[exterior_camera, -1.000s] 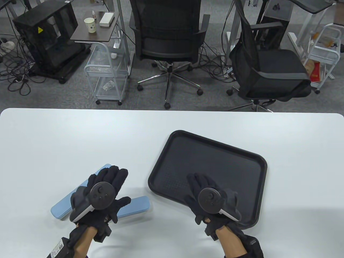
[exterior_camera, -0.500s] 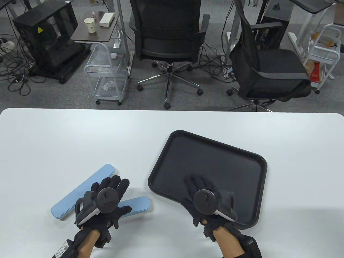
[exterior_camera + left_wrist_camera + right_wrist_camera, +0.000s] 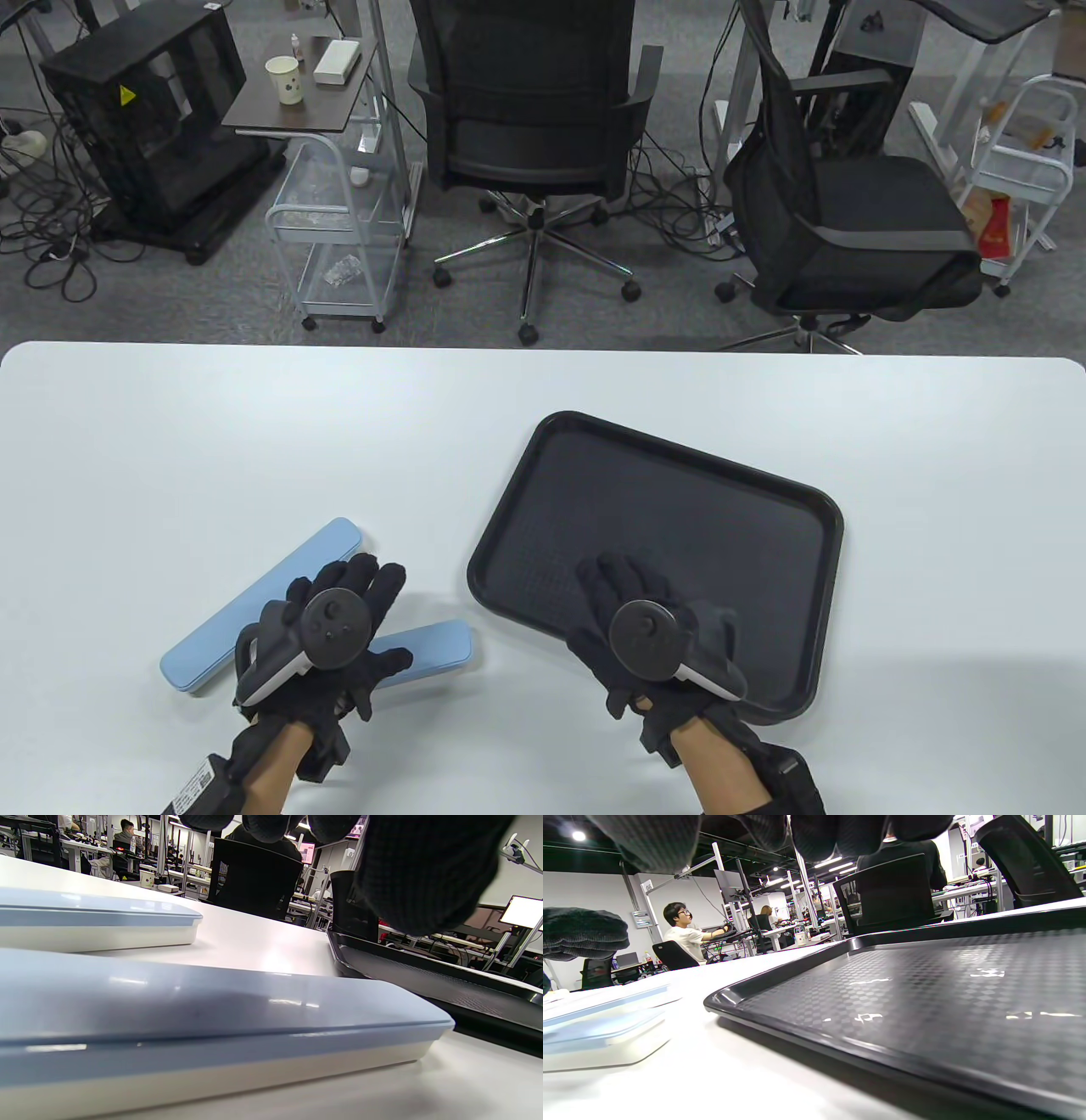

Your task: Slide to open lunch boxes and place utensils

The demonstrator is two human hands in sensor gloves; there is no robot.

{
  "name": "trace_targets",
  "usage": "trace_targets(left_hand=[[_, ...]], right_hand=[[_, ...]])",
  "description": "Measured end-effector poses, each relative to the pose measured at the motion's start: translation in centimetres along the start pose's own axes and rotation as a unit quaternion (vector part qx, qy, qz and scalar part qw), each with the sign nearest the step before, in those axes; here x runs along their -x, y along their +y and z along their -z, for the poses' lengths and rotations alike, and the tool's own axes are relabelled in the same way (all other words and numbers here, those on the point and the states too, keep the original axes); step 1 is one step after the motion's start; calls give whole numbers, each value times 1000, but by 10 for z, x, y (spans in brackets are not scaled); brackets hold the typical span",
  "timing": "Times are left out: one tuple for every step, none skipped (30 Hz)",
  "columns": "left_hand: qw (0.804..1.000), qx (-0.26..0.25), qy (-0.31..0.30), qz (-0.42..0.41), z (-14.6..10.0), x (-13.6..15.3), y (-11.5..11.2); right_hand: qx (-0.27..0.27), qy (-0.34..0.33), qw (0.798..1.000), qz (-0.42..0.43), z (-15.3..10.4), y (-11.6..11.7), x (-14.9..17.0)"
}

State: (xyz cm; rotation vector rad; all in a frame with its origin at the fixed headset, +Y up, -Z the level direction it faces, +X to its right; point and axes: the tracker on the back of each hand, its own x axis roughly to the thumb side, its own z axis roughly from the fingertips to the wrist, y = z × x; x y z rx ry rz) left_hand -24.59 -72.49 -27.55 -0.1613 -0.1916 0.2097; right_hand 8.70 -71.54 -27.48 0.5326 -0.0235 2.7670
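Observation:
Two long light-blue utensil boxes lie closed at the front left of the white table. The far box [image 3: 254, 594] runs diagonally; the near box [image 3: 433, 649] points right toward the tray. In the left wrist view the near box [image 3: 212, 1014] fills the foreground and the far box [image 3: 97, 921] lies behind it. My left hand [image 3: 339, 620] hovers flat over both boxes, fingers spread, holding nothing. My right hand [image 3: 636, 611] hovers open over the front left part of the black tray [image 3: 721, 509], holding nothing. No utensils are in view.
The black tray [image 3: 925, 993] is empty and sits right of the boxes. Two office chairs [image 3: 534, 127] stand beyond the table's far edge, with a wire cart [image 3: 339, 229] to their left.
Both hands have drawn back toward the table's front edge. The left hand moved off the far box's upper part. The boxes and tray have not moved.

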Motion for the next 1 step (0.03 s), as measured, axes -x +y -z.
trace_targets(left_hand=[[1000,1,1,1,0,0,0]], right_hand=[[0,0,1000,0,0,0,0]])
